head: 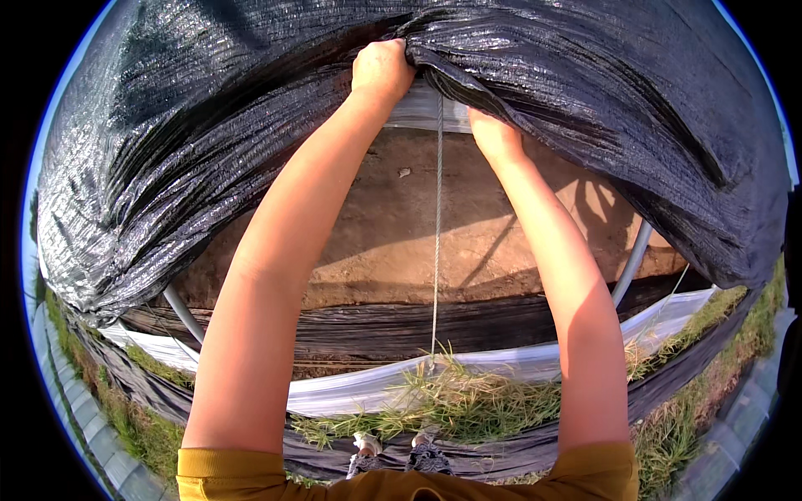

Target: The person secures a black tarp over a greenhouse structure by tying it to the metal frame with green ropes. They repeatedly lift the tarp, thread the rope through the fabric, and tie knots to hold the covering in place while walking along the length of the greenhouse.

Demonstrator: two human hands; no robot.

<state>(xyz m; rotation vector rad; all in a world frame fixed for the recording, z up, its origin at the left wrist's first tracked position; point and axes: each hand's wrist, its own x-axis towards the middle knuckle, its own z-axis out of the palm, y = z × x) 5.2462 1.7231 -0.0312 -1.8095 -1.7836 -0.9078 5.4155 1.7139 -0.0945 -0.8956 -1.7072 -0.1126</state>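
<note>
Black shade netting point(583, 75) spreads in heavy folds across the top of the view, draped over a low hoop frame. My left hand point(383, 70) is closed in a fist around its gathered edge, near the top centre. Lower and to the right, my right hand point(496, 136) reaches beneath a fold of the same netting; its fingers are hidden there, so its grip does not show. Between my arms, a pale twisted rope point(438, 206) runs taut from under the netting down to the grass. Behind the rope, translucent plastic film point(421, 106) shows below the bunched edge.
Bare brown soil point(388, 188) lies under the cover. Grey metal hoops stand at left point(183, 313) and right point(631, 263). White plastic film point(357, 388) and a grass clump point(476, 397) border the bed. My feet point(368, 443) are on dark ground fabric point(514, 454).
</note>
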